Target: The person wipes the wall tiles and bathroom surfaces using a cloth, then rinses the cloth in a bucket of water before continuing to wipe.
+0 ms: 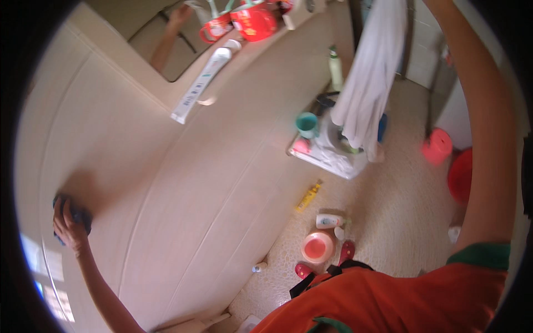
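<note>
My left hand [68,228] presses a dark blue cloth [82,217] flat against the pale wall panel [172,200] on the left, with the fingers spread over it. My right arm [480,105] is raised along the right side and leaves the picture at the top, so the right hand is out of sight. Near the top of that arm hangs a long white cloth [375,72]. Whether the right hand touches it cannot be seen. A mirror [166,41] on the wall reflects a raised arm and hand.
A shelf under the mirror holds red cups [254,22] and a white tube [202,80] jutting over its edge. A low white stand [327,164] carries a green cup [306,125]. On the floor are a pink basin [317,247], a white bottle [328,221] and a yellow tube [308,196].
</note>
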A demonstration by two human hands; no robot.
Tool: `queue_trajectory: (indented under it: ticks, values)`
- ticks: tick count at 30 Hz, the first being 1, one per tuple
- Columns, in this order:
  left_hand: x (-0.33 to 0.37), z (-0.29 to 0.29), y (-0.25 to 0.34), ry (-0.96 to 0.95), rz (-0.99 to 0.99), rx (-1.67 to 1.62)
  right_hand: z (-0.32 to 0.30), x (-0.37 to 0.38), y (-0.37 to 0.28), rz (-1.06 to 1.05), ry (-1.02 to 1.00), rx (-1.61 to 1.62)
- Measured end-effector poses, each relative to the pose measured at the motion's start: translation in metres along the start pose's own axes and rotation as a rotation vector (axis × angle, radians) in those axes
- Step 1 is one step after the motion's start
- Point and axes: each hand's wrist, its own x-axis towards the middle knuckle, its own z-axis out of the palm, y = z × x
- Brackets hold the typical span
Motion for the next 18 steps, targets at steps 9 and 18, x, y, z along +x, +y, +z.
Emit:
queue_trajectory:
  ticks: [9,18]
  values:
    - [0.058,-0.048,0.047,0.038,-0.309,-0.253,0.105,0.041,0.092,-0.196,0.005,0.002]
    - [0.212,-0.079,0.005,0.514,-0.494,-0.385,0.129,0.01,0.09,-0.22,0.062,0.19]
